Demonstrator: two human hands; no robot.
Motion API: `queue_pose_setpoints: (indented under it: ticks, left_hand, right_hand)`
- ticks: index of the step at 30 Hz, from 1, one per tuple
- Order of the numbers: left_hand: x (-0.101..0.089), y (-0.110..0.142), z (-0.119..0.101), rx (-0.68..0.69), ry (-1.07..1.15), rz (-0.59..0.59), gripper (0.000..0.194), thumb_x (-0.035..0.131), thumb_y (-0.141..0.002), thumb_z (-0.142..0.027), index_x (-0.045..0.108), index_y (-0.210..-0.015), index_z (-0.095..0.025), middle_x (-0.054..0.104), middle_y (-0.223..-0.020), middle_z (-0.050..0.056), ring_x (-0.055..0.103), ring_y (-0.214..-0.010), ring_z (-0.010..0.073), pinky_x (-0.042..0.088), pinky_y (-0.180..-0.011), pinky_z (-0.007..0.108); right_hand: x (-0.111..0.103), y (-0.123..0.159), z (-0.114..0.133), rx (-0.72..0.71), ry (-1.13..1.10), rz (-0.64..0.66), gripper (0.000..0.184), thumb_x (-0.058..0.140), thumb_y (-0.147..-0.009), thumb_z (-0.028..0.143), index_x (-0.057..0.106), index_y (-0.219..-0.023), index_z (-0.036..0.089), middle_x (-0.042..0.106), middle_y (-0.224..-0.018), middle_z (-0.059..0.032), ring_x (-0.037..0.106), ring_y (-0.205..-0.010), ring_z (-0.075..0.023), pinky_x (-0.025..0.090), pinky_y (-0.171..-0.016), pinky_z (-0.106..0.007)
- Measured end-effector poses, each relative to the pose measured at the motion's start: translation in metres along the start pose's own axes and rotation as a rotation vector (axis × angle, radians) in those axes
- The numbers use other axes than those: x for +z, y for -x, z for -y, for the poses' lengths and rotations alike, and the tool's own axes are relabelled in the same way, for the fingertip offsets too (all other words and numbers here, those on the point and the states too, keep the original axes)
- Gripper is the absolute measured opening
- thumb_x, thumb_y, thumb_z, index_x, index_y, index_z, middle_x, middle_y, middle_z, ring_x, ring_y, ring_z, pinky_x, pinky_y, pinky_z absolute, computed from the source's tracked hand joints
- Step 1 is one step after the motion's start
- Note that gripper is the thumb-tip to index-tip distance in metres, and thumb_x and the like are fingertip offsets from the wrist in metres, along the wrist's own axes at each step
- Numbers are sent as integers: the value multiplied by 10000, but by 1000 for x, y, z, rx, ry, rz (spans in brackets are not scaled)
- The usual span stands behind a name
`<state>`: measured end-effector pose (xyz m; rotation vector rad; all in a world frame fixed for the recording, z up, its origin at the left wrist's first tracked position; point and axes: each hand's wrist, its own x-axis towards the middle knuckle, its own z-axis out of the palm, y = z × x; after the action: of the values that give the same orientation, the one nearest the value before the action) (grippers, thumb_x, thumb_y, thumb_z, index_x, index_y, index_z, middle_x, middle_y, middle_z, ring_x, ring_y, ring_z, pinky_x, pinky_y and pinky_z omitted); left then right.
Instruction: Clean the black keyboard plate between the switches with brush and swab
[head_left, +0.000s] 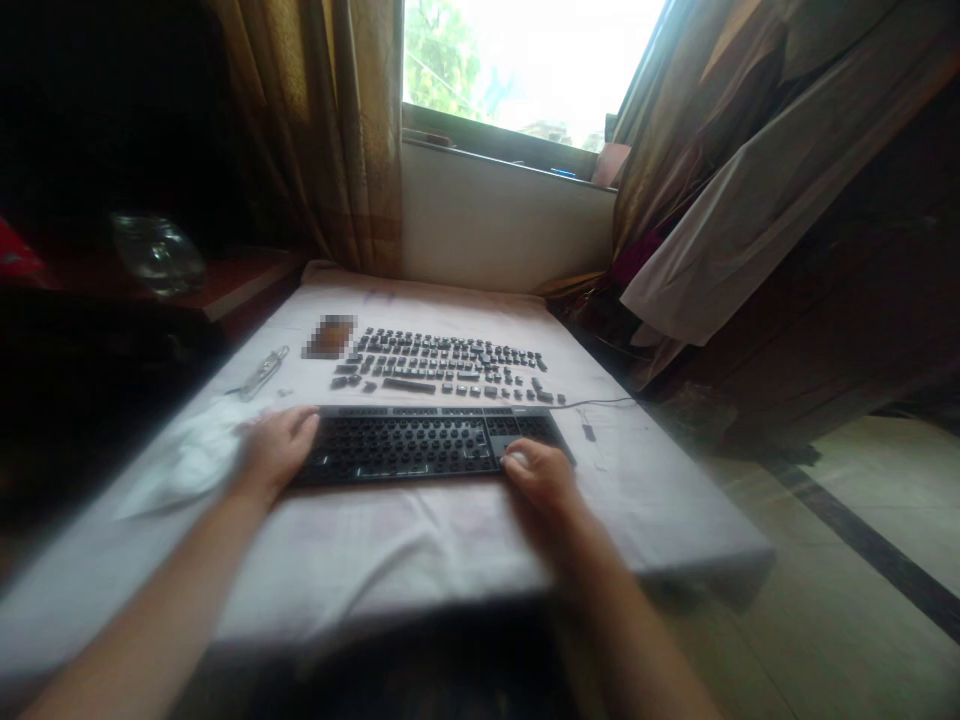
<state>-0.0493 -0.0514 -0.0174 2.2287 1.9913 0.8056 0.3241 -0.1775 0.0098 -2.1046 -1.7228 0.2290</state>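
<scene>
While the left hand (279,447) grips the keyboard (405,443), the right hand (541,474) (curled inward) pinches something pale (517,459).

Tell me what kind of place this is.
Probably a room in a home: gold curtains frame a window, clothes hang beside it, and a cloth-covered table serves as a makeshift work surface for a keyboard.

2 gold-brown curtains (360,150) are framing a bright window (525,70) — green foliage (442,60) is showing outside. A glass jar (159,255) is sitting at the left, garments (720,240) are hanging at the right — and a dark stripe (862,545) is crossing the pale floor (892,480).
</scene>
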Motion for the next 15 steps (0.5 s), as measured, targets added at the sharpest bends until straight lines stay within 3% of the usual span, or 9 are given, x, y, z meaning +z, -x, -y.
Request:
queue_pose_setpoints:
  ticks: [9,15]
  left_hand:
    - [-6,1,-6,-10,-7,31,517,364,-871,-455,737,-1092,-174,743,-1079,150,651,-1066,324,422,-1029,473]
    - [-6,1,-6,-20,-12,23,483,385,-873,-441,735,-1089,-187,746,-1078,137,651,-1075,312,427,-1035,459]
  right_hand:
    - [-9,-5,12,7,115,96,132,638,-779,232,763,-815,257,773,-805,-20,693,-761,-191,438,-673,-248]
    - [-9,-5,10,-5,78,72,149,614,-796,230,757,-831,244,774,-833,-42,684,-769,-201,427,-677,-262]
